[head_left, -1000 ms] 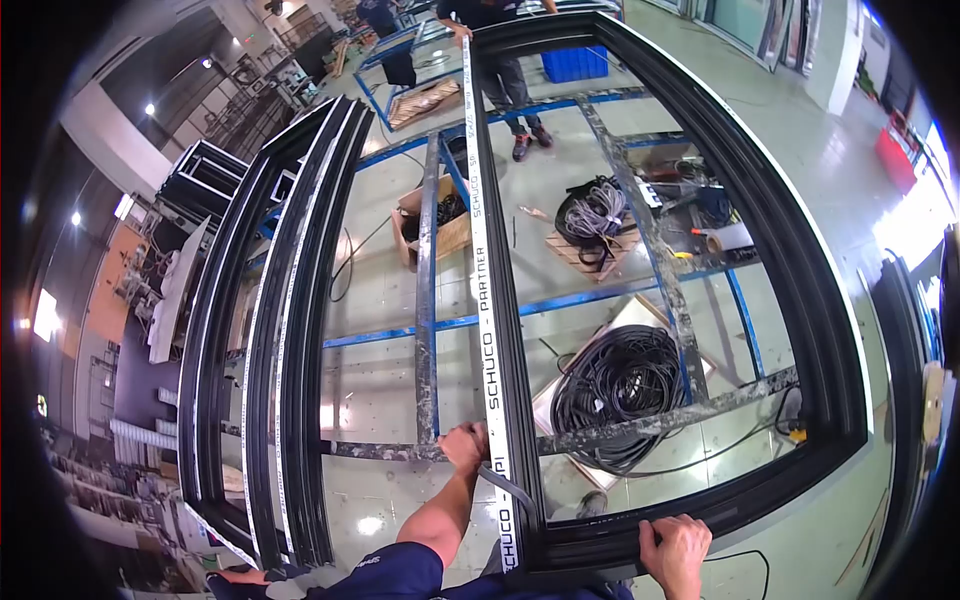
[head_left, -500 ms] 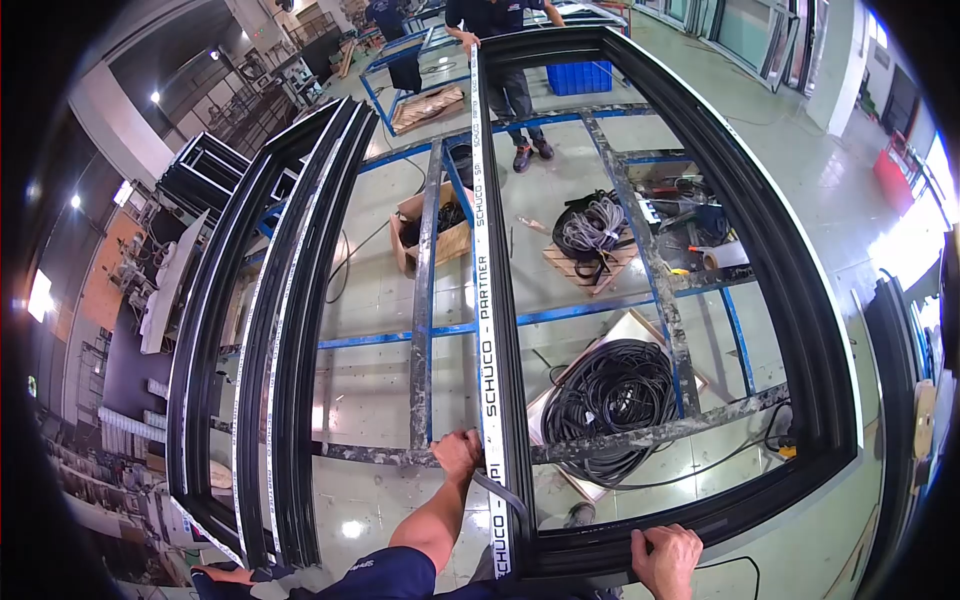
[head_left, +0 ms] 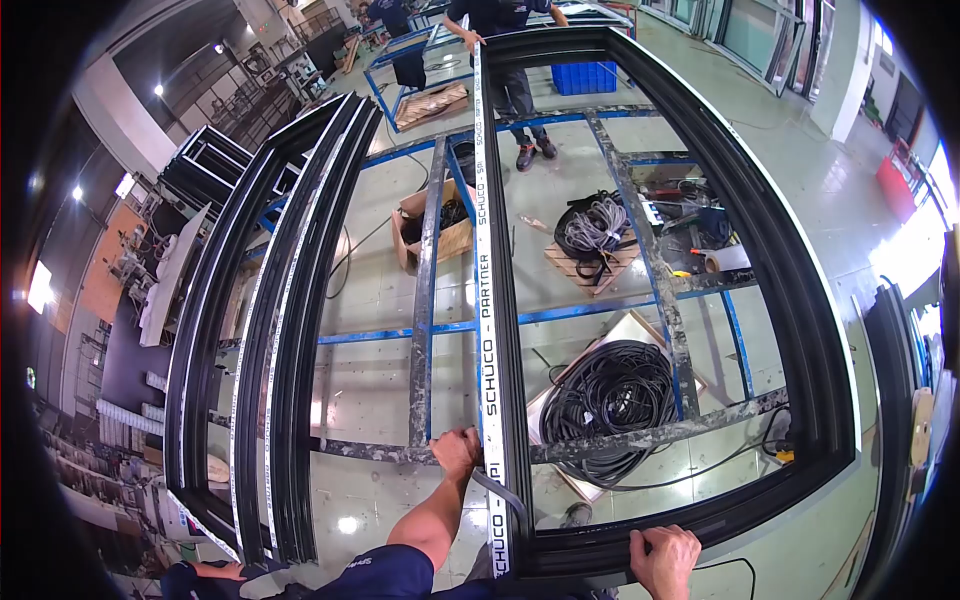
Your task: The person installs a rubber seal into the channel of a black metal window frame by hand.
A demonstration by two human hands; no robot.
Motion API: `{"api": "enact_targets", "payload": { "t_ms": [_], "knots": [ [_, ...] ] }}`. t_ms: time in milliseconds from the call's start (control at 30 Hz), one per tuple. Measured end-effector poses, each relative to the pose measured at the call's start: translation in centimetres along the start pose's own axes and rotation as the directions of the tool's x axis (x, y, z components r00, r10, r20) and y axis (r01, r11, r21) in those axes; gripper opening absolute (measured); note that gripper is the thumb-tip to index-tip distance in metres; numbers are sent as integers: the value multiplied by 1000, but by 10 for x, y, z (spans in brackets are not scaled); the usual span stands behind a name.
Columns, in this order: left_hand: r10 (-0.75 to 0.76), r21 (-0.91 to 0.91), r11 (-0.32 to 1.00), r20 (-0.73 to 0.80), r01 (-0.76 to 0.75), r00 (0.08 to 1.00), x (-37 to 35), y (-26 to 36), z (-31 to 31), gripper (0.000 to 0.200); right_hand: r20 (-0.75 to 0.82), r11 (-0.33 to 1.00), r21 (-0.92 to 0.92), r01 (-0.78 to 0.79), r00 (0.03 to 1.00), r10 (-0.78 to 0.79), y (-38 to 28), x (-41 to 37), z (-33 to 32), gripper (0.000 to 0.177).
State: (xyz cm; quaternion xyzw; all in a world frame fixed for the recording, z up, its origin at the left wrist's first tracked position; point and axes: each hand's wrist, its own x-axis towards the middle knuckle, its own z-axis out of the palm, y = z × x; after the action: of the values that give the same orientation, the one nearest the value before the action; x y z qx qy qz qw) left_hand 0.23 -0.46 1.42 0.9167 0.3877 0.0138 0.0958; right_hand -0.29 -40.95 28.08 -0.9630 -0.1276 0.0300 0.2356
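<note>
Black frame [head_left: 815, 330] lying across a blue rack [head_left: 590, 310], right hand [head_left: 667, 560] gripping its near edge, left hand [head_left: 456, 452] curling beside its taped side, its hold impossible to tell, a person [head_left: 500, 15] standing at the far end.

Dark sleeve [head_left: 180, 580], seemingly farther left

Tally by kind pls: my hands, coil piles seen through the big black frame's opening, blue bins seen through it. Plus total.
Hands: 2 (left hand and right hand, both at the big black frame)
Coil piles: 2 (large black coil, smaller grey-and-black coil)
Blue bin: 1
Total: 5
</note>
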Motion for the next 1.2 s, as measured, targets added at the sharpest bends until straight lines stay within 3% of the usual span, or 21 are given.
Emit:
{"api": "enact_targets", "payload": {
  "t_ms": [567,800,1200],
  "knots": [
    [23,-26,999,-25,-24,999,1,-8,10,35,16,999,38,-5,1000,4,-1,2,-5,29],
    [35,-74,996,-124,-44,992,0,-8,15,33,31,999,43,-20,999,18,0,4,-5,31],
    [4,16,1000,-30,-3,1000,4,-7,16,34,49,999,51,-18,999,15,-1,5,-6,30]
  ]
}}
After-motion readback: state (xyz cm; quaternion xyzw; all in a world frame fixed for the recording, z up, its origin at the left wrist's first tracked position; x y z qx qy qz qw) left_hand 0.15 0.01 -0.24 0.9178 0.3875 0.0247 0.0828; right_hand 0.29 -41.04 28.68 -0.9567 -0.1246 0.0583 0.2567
